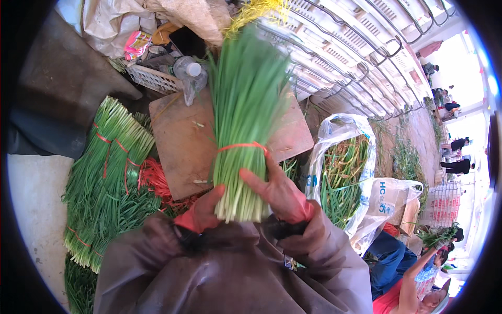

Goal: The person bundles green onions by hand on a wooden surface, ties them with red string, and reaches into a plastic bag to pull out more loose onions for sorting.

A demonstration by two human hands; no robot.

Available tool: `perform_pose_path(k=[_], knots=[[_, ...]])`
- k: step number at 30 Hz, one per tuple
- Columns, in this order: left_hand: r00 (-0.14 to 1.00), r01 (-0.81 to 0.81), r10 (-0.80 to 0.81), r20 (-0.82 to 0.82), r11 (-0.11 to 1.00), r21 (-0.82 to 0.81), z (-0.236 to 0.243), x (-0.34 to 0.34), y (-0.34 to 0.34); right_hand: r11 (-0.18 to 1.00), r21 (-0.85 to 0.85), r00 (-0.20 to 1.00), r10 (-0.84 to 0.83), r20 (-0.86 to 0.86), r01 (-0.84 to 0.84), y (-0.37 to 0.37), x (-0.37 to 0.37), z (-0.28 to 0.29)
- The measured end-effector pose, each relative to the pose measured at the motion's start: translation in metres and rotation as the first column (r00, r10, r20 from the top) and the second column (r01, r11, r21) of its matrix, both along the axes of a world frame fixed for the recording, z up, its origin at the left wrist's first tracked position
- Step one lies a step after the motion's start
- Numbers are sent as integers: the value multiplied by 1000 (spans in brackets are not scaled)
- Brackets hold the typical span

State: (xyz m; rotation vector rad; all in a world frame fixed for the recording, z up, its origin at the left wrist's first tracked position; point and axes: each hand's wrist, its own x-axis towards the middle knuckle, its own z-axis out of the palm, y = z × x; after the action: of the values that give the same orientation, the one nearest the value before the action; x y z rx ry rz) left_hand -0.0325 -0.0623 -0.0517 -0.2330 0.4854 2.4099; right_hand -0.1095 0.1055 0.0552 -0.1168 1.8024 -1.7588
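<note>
Between my two hands stands a thick bunch of chives (pixel 246 99), pale stem ends toward me and green leaves pointing away, the tips blurred. A red tie (pixel 241 146) circles it above the stems. My left hand (pixel 205 210) grips the lower left side near the cut ends. On the right side, my right hand (pixel 280 191) is wrapped round the stems just below the tie, thumb across the front. The bunch is above a brown board (pixel 183 141). At the left lie several tied bunches of chives (pixel 112 152), beside a heap of loose red ties (pixel 157 180).
An open clear plastic bag (pixel 342 125) of loose, partly yellowed leaves stands to the right. Stacked white crates (pixel 334 57) rise at the back. A plastic bottle (pixel 192 73) and yellow strips (pixel 256 13) lie beyond the board. At the lower right another person (pixel 413 277) holds greens.
</note>
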Motion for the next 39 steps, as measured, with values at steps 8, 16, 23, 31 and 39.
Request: perform_pose_path(k=[8,16,23,31,39], knots=[[978,-209,203,50,949,236,-13,-15,34,987,-61,988,-150,-24,148,60,9,-33],[981,-187,194,-10,957,221,-21,-14,27,977,149,877,-62,-477,150,27,10,-55],[965,-257,255,56,965,50,-8,-11,33,921,93,926,378,19,-378,54,65,-7],[992,-126,127,-22,991,50,5,-19,35,733,676,996,-72,-45,83,144,85,-49],[880,-410,296,-371,868,-280,5,-17,84,995,93,995,-50,86,42,49,6,-68]])
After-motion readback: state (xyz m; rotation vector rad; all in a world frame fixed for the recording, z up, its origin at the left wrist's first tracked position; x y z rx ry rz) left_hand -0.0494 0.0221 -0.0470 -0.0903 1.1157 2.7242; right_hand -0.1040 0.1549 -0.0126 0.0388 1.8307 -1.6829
